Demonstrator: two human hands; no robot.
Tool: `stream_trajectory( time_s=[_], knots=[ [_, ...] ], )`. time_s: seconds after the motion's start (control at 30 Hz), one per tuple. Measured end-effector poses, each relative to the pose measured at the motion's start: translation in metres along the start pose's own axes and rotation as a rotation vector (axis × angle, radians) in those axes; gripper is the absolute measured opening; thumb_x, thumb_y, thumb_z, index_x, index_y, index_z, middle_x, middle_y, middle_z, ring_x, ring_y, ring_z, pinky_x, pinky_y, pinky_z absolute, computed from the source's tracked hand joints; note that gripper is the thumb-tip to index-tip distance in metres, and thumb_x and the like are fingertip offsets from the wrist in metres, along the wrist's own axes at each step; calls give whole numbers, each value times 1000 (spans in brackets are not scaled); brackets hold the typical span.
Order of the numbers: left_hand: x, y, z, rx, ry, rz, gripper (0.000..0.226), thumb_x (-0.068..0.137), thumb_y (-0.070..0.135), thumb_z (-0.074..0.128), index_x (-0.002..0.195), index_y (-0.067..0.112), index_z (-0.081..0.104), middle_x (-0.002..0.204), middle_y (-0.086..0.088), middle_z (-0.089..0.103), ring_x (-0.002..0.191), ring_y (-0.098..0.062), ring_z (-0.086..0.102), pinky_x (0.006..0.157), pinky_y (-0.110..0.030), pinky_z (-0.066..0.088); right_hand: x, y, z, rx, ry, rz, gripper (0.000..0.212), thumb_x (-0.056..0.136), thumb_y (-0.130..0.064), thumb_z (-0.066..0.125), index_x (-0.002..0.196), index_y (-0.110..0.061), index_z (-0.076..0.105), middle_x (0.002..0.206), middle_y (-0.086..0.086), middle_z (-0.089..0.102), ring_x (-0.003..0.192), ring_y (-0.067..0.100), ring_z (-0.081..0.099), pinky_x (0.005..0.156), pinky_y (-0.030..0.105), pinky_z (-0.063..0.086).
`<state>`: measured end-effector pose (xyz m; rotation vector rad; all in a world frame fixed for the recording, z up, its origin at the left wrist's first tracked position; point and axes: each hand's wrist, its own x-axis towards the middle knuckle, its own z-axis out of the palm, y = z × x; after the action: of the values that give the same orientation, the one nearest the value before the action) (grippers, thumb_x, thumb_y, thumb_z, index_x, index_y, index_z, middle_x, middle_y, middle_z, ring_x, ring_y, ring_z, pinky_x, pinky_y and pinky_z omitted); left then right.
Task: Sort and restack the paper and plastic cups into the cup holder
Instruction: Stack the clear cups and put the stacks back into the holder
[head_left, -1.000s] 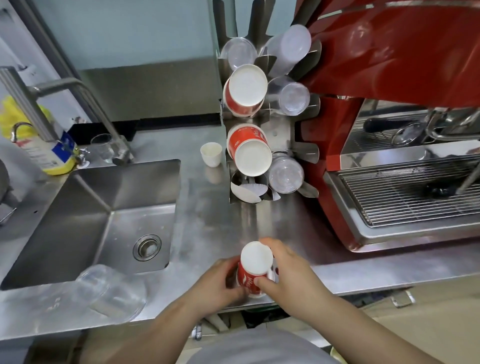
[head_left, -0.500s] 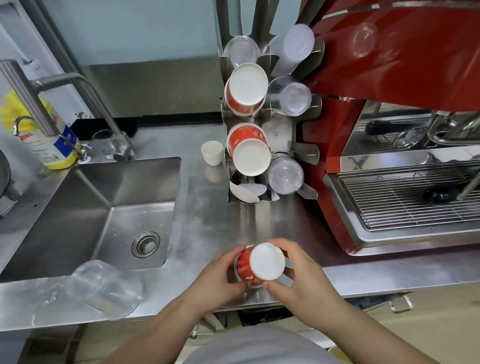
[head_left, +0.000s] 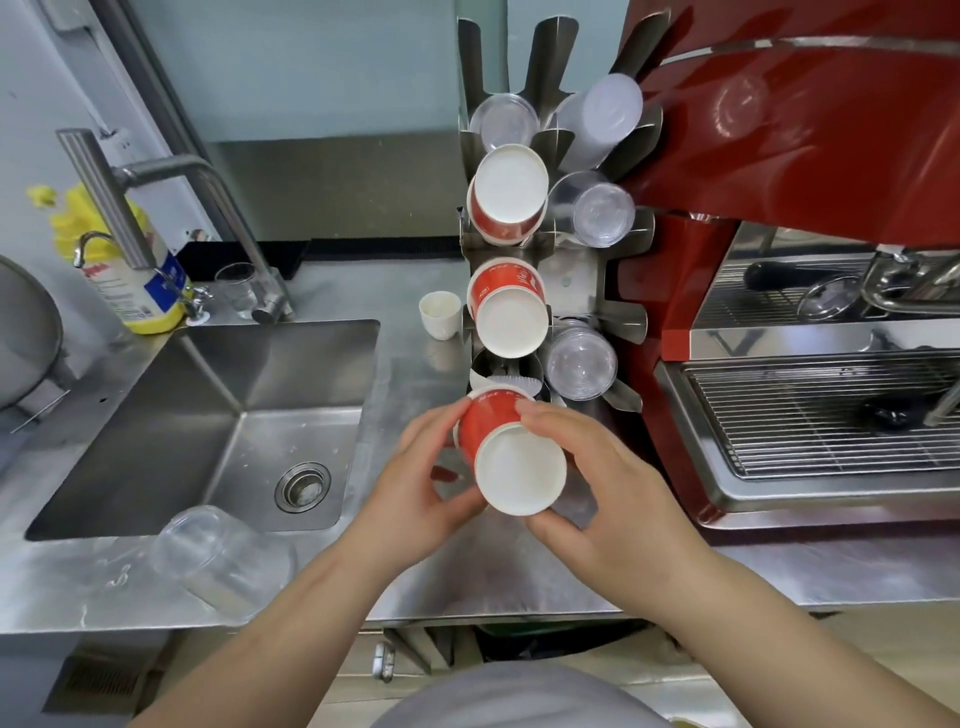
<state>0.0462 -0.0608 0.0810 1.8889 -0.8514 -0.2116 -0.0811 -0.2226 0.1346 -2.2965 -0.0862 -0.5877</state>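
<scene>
Both hands hold a stack of red paper cups (head_left: 506, 449), its white bottom facing me. My left hand (head_left: 421, 480) grips its left side and my right hand (head_left: 610, 486) its right side. The stack's far end lies at the lowest left slot of the steel cup holder (head_left: 584, 280). Two more red paper cup stacks (head_left: 509, 200) (head_left: 506, 306) fill the left slots above. Clear plastic cup stacks (head_left: 582, 361) (head_left: 602, 213) sit in the right slots. A loose clear plastic cup (head_left: 218, 556) lies on its side at the counter's front left.
A steel sink (head_left: 208, 415) with a tap (head_left: 176, 208) lies left. A small white cup (head_left: 439, 312) stands just left of the holder. A red espresso machine (head_left: 810, 260) with a drip grate stands right. A yellow-capped bottle (head_left: 130, 275) is behind the sink.
Both hands carried the red cup stack away from the counter's front edge toward the holder and tipped it, so its open end now points at the lowest left slot.
</scene>
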Motion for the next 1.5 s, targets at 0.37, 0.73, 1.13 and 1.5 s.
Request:
stream_trajectory(
  time_s=[0.37, 0.73, 1.13, 1.5],
  knots=[
    [-3, 39, -29, 60, 120, 161, 88, 67, 17, 84, 139, 37, 38, 136, 20, 42, 117, 7, 48, 84, -8, 46, 14, -34, -18, 18, 107, -239, 64, 76, -16, 73, 132, -22, 44, 139, -23, 43, 134, 5, 42, 108, 20, 33],
    [10, 60, -38, 72, 120, 211, 83, 70, 17, 82, 138, 33, 37, 137, 21, 39, 121, 7, 46, 86, -6, 43, 19, -44, -28, -34, 149, -330, 68, 72, -6, 75, 132, -18, 43, 138, -9, 46, 133, 13, 44, 110, 30, 36],
    [45, 64, -34, 95, 15, 209, 88, 75, 29, 79, 150, 22, 34, 151, 5, 39, 140, -7, 37, 100, -18, 45, 39, -23, -27, -20, 238, -218, 66, 73, -6, 73, 131, -24, 46, 139, -8, 49, 134, 8, 43, 110, 25, 35],
    [67, 60, -30, 118, 35, 232, 79, 75, 31, 76, 145, 24, 40, 145, 9, 43, 136, 0, 37, 96, -15, 46, 62, 2, -21, -11, 239, -84, 68, 71, -12, 81, 127, -30, 47, 135, -20, 46, 130, -5, 40, 103, 9, 32]
  ],
)
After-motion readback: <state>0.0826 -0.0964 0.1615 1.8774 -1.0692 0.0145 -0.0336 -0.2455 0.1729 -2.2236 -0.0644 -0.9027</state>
